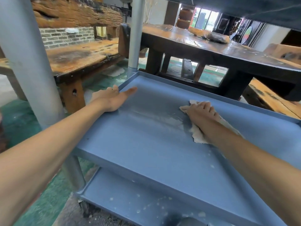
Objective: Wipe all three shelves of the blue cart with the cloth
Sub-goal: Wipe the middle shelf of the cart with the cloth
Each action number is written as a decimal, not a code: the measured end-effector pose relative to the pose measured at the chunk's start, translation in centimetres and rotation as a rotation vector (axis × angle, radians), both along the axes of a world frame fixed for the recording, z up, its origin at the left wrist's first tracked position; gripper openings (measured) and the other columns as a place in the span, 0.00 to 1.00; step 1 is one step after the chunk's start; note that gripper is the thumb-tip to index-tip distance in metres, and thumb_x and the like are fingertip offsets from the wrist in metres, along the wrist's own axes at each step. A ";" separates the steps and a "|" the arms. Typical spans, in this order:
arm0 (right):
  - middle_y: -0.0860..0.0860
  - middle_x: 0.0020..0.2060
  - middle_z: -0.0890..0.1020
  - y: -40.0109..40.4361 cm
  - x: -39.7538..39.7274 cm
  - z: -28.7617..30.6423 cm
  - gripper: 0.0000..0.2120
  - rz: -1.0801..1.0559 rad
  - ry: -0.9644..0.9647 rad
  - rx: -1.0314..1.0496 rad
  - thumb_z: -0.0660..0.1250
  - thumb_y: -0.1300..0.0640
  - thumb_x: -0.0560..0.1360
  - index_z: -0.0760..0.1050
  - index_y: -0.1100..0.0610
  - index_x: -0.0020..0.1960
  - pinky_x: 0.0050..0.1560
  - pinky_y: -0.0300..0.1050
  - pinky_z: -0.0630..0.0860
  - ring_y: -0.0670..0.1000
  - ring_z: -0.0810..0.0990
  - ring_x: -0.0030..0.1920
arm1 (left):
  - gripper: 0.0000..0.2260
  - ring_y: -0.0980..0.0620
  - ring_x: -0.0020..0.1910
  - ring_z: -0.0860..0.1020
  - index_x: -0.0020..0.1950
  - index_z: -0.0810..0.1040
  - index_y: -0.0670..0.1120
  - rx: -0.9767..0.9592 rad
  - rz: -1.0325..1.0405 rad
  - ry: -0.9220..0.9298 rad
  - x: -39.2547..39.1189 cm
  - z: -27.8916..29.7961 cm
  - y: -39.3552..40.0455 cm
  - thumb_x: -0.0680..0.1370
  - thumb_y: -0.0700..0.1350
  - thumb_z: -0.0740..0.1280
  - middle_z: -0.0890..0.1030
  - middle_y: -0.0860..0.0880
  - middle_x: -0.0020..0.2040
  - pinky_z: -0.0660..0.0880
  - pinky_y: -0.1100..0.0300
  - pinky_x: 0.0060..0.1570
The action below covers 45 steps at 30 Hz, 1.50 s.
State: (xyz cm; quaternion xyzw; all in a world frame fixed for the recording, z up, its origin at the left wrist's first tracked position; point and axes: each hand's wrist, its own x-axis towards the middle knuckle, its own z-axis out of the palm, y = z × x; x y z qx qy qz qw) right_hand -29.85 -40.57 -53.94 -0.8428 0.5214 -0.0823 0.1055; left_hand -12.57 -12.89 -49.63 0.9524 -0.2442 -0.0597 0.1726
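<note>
Nearest to us, the bottom shelf (146, 201) of the blue cart (162, 175) carries scattered pale specks and crumbs, so we judge it not yet wiped.

Above it is the middle shelf (138, 144), where our work now sits. Our right hand (202, 113) presses the cloth (197, 136) flat against the shelf on its right half, fingers (210, 110) curled down onto the fabric and gripping it; the cloth pokes out beyond the fingertips and trails back under the wrist. Just left of the cloth lies a pale smear of dust or residue (171, 119), and a few specks sit near the right edge, so this shelf looks only partly done.

Our left hand (112, 98) rests at the far left rim, palm down, fingers spread and released, grasping nothing; it seems to steady the cart.

The top shelf (244, 8) shows only as a dark underside overhead, so we cannot tell whether it has been wiped.

Beyond the cart stand a dark wooden table (211, 48) and a worn bench (84, 56).

We judge at least the bottom shelf and the rest of the middle one remain.
</note>
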 end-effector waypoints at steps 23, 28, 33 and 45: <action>0.47 0.85 0.50 12.3 9.0 2.0 0.35 1.122 -0.015 0.019 0.48 0.41 0.81 0.49 0.50 0.85 0.83 0.51 0.48 0.47 0.48 0.84 | 0.53 0.42 0.72 0.68 0.77 0.56 0.64 -0.254 0.045 0.124 -1.1 1.0 -0.1 0.57 0.84 0.29 0.67 0.52 0.76 0.58 0.50 0.51; 0.46 0.84 0.55 13.3 7.1 2.3 0.28 1.417 -0.007 -0.025 0.44 0.41 0.87 0.53 0.48 0.85 0.83 0.56 0.50 0.47 0.51 0.84 | 0.57 0.43 0.74 0.66 0.78 0.57 0.59 -0.283 0.073 0.175 -1.8 1.6 0.1 0.56 0.84 0.31 0.66 0.50 0.76 0.60 0.48 0.61; 0.50 0.75 0.73 14.7 9.4 3.5 0.26 0.836 -0.147 -0.034 0.46 0.38 0.83 0.70 0.43 0.75 0.77 0.64 0.57 0.56 0.68 0.76 | 0.56 0.44 0.75 0.64 0.78 0.57 0.60 -0.298 0.086 0.199 -2.0 1.8 0.3 0.56 0.84 0.32 0.61 0.52 0.78 0.59 0.48 0.64; 0.53 0.85 0.50 16.6 9.8 2.6 0.41 0.743 0.192 -0.019 0.31 0.21 0.65 0.46 0.25 0.78 0.71 0.81 0.36 0.68 0.47 0.83 | 0.61 0.44 0.63 0.75 0.73 0.67 0.50 -0.197 0.049 0.103 0.0 0.0 -0.3 0.55 0.85 0.31 0.77 0.47 0.65 0.61 0.48 0.46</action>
